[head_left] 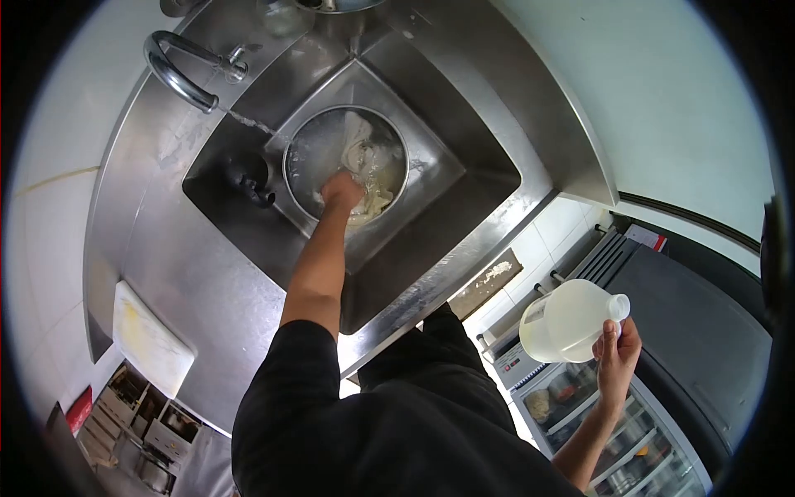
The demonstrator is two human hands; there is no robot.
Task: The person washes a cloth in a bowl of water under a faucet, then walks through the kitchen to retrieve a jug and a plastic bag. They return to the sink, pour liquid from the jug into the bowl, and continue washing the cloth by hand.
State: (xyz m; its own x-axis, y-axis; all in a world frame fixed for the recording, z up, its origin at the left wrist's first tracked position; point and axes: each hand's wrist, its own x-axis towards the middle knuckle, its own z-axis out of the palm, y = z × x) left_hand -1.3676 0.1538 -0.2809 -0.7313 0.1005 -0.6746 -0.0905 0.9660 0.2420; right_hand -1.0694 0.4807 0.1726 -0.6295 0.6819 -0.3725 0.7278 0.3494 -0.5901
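My left hand [342,192] reaches into a round metal pot [286,170] of water in the sink. Its fingers curl down onto a wet whitish cloth [356,141], and the fingertips are hidden. Yellowish folds of cloth [377,199] lie beside the hand, among bubbles and ripples. Out to the right, my right hand [619,360] grips a translucent plastic jug [567,321] near its neck. The jug is tilted, with its uncovered-looking mouth pointing right, away from the sink.
A curved faucet [178,79] runs water toward the pot. A dark object [248,176] sits left of the pot inside the sink [431,248]. A white cutting board [149,340] stands at the counter's left edge. A glass-front fridge [629,447] is at lower right.
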